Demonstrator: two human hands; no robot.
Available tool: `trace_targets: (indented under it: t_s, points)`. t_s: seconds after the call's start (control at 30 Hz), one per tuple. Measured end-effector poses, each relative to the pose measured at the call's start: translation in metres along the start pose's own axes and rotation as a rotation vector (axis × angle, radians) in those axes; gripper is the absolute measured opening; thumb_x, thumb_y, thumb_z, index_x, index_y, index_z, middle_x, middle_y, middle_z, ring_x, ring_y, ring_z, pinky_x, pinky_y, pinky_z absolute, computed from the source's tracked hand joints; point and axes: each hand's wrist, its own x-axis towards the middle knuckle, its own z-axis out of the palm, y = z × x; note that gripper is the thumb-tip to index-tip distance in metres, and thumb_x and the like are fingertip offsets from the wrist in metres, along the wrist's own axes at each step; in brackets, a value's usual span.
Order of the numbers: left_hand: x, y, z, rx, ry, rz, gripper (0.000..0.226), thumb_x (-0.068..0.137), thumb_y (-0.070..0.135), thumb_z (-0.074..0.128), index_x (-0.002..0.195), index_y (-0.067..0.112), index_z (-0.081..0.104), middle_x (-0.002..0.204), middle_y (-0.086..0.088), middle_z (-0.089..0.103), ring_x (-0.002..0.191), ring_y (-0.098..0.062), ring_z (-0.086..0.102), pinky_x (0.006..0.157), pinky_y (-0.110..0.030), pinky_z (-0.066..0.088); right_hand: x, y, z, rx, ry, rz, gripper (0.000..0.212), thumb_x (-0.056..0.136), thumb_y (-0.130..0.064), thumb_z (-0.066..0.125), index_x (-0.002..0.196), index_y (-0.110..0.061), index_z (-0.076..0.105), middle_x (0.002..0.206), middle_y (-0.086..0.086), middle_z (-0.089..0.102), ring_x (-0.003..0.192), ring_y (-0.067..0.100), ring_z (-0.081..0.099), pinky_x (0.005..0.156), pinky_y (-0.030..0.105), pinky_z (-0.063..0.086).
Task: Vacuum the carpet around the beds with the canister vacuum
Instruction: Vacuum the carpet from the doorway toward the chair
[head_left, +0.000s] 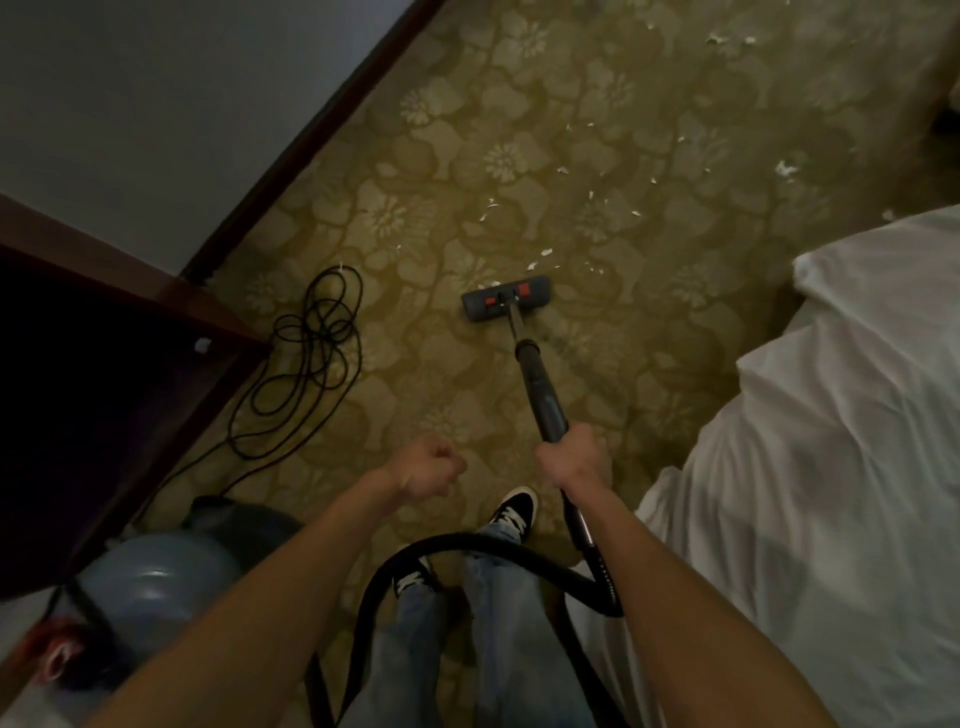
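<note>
Black vacuum wand (545, 395) was gripped by the right hand (576, 457), grey floor head (506, 298) on olive floral carpet (519, 130); left hand (434, 467) curled, empty.

The floor head (506, 297) sits on the carpet (597, 104), the bed (831, 467) to its right, the cord (311, 325) to its left, paper bits (545, 253) just ahead.

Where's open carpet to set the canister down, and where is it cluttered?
Free: patterned olive carpet between the coiled black cord and the grey vacuum floor head, and between the dark baseboard and the white paper scraps. Crowded: beside the dark wooden cabinet, where the cord sprawls, and beyond the floor head.
</note>
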Motion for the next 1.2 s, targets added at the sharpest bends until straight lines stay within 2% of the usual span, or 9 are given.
trace_targets:
  t_s: [0.2, 0.4, 0.6, 0.67, 0.77, 0.87, 1.03, 1.13, 1.2]
  points:
    - [0.012, 0.009, -0.006, -0.084, 0.045, -0.037, 0.012, 0.102, 0.016, 0.053, 0.093, 0.011, 0.058, 0.089, -0.005, 0.056, 0.072, -0.011, 0.054, 0.046, -0.010, 0.044, 0.030, -0.035, -0.014, -0.033, 0.011, -0.060, 0.041, 0.083, -0.031, 0.072, 0.118, -0.010, 0.065, 0.099, 0.010, 0.068, 0.086, 0.028, 0.069, 0.077, 0.041, 0.064]
    - [0.018, 0.011, -0.018, -0.128, 0.059, -0.082, 0.017, 0.104, 0.021, 0.052, 0.088, 0.018, 0.058, 0.094, -0.002, 0.059, 0.081, -0.013, 0.058, 0.058, -0.017, 0.045, 0.056, -0.069, -0.025, -0.057, -0.010, -0.114, 0.037, 0.083, -0.028, 0.071, 0.114, -0.010, 0.063, 0.099, 0.010, 0.065, 0.088, 0.029, 0.067, 0.079, 0.043, 0.063]
    - [0.021, 0.010, -0.024, -0.145, 0.091, -0.062, 0.028, 0.103, 0.016, 0.053, 0.075, 0.018, 0.055, 0.076, 0.001, 0.054, 0.065, -0.009, 0.054, 0.055, -0.016, 0.046, 0.059, -0.069, -0.035, -0.087, -0.010, -0.108, 0.036, 0.083, -0.028, 0.073, 0.113, -0.011, 0.062, 0.094, 0.007, 0.064, 0.086, 0.028, 0.068, 0.077, 0.041, 0.063]
    - [0.020, 0.010, -0.026, -0.138, 0.080, -0.070, 0.024, 0.102, 0.018, 0.053, 0.078, 0.018, 0.056, 0.079, 0.001, 0.056, 0.070, -0.010, 0.055, 0.060, -0.018, 0.048, 0.057, -0.060, -0.036, -0.096, -0.011, -0.102, 0.036, 0.084, -0.028, 0.072, 0.114, -0.011, 0.064, 0.097, 0.009, 0.066, 0.087, 0.028, 0.069, 0.077, 0.042, 0.063]
    - [0.022, 0.014, -0.026, -0.141, 0.034, -0.065, 0.017, 0.101, 0.018, 0.054, 0.086, 0.017, 0.059, 0.085, -0.002, 0.058, 0.079, -0.015, 0.057, 0.082, -0.032, 0.055, 0.050, -0.044, -0.039, -0.077, -0.003, -0.072, 0.043, 0.083, -0.031, 0.074, 0.119, -0.008, 0.065, 0.100, 0.011, 0.068, 0.087, 0.027, 0.069, 0.078, 0.041, 0.063]
    - [0.023, 0.023, -0.025, -0.126, 0.009, -0.050, 0.010, 0.102, 0.018, 0.054, 0.101, 0.010, 0.061, 0.091, -0.003, 0.059, 0.081, -0.014, 0.058, 0.069, -0.022, 0.052, 0.039, -0.029, -0.042, -0.057, 0.003, -0.028, 0.045, 0.083, -0.033, 0.074, 0.119, -0.008, 0.064, 0.099, 0.010, 0.069, 0.086, 0.027, 0.070, 0.076, 0.039, 0.063]
    - [0.026, 0.033, -0.023, -0.055, -0.023, 0.002, 0.013, 0.103, 0.017, 0.054, 0.093, 0.010, 0.060, 0.090, -0.005, 0.059, 0.076, -0.013, 0.057, 0.070, -0.028, 0.053, 0.020, -0.012, -0.043, -0.033, 0.008, 0.018, 0.046, 0.084, -0.031, 0.074, 0.121, -0.006, 0.065, 0.101, 0.012, 0.070, 0.089, 0.028, 0.071, 0.077, 0.038, 0.063]
    - [0.024, 0.039, -0.028, 0.003, -0.027, 0.033, 0.013, 0.104, 0.019, 0.052, 0.103, 0.008, 0.059, 0.092, -0.004, 0.059, 0.074, -0.010, 0.057, 0.055, -0.017, 0.045, 0.008, -0.007, -0.038, -0.004, 0.016, 0.034, 0.045, 0.084, -0.031, 0.074, 0.122, -0.008, 0.065, 0.099, 0.011, 0.069, 0.088, 0.028, 0.072, 0.073, 0.037, 0.062]
    - [0.024, 0.040, -0.033, 0.018, -0.034, 0.060, 0.014, 0.104, 0.020, 0.051, 0.104, 0.008, 0.059, 0.090, -0.003, 0.059, 0.074, -0.011, 0.057, 0.054, -0.015, 0.045, 0.001, -0.006, -0.033, 0.012, 0.023, 0.042, 0.043, 0.085, -0.031, 0.073, 0.122, -0.009, 0.065, 0.098, 0.009, 0.069, 0.086, 0.028, 0.071, 0.068, 0.032, 0.057]
